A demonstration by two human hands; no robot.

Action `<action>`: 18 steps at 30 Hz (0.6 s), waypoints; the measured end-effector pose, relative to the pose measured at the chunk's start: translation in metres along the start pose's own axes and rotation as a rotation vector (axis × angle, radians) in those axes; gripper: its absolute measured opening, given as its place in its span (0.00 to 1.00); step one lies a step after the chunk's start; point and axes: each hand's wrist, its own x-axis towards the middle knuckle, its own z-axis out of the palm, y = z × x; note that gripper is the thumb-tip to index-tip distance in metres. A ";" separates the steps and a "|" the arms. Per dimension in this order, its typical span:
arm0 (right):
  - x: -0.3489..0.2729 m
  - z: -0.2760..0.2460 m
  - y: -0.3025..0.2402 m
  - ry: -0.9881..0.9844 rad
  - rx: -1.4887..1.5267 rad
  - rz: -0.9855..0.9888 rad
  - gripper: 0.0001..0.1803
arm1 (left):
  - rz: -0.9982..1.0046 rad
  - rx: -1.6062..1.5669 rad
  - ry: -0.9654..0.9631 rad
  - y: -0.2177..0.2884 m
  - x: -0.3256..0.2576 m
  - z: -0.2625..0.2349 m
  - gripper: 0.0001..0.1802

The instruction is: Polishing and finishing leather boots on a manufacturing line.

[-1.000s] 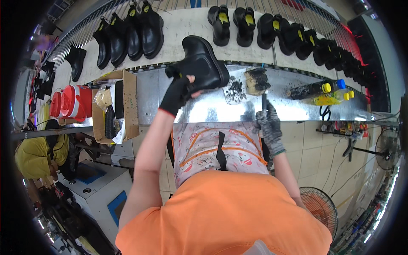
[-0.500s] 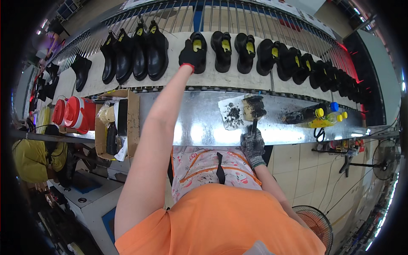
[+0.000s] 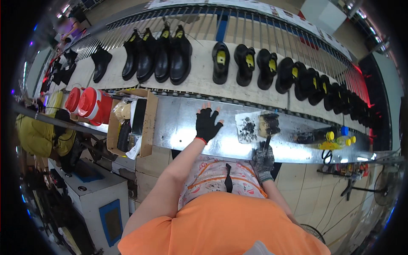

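My left hand (image 3: 208, 123), in a black fingerless glove, hovers spread and empty over the shiny metal bench (image 3: 178, 123). My right hand (image 3: 263, 158), in a grey glove, grips a brush (image 3: 267, 142) whose tip points at a stained white sheet (image 3: 248, 127) with a dark block (image 3: 270, 123) on it. Beyond the bench, a row of black boots (image 3: 221, 63) rides a pale conveyor belt (image 3: 199, 83); the nearest boot has a yellow insole.
A cardboard box (image 3: 131, 121) of supplies sits at the bench's left, beside two red containers (image 3: 89, 104). Yellow-capped bottles (image 3: 335, 140) and scissors (image 3: 326, 156) lie at the right end. A person in yellow (image 3: 40, 134) is at far left. A blue-and-white machine (image 3: 97, 204) stands below.
My left hand carried a black boot up, set it on the conveyor among the others, then drew back empty over the bench. My right hand kept holding the brush.
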 end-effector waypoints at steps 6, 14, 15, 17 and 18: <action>-0.003 0.001 -0.015 0.019 -0.151 0.038 0.19 | -0.038 0.003 -0.011 -0.004 -0.004 0.007 0.34; -0.002 0.004 0.001 0.074 0.130 0.155 0.19 | -0.054 -0.014 -0.037 0.005 -0.004 0.003 0.33; -0.003 0.002 -0.006 0.069 0.120 0.169 0.19 | -0.045 0.000 -0.013 0.004 -0.005 0.004 0.33; -0.002 0.001 -0.013 0.078 0.071 0.193 0.19 | -0.040 0.011 -0.014 0.003 -0.005 0.002 0.33; -0.002 0.000 -0.017 0.073 0.076 0.177 0.19 | -0.036 0.010 -0.009 0.002 -0.006 0.001 0.33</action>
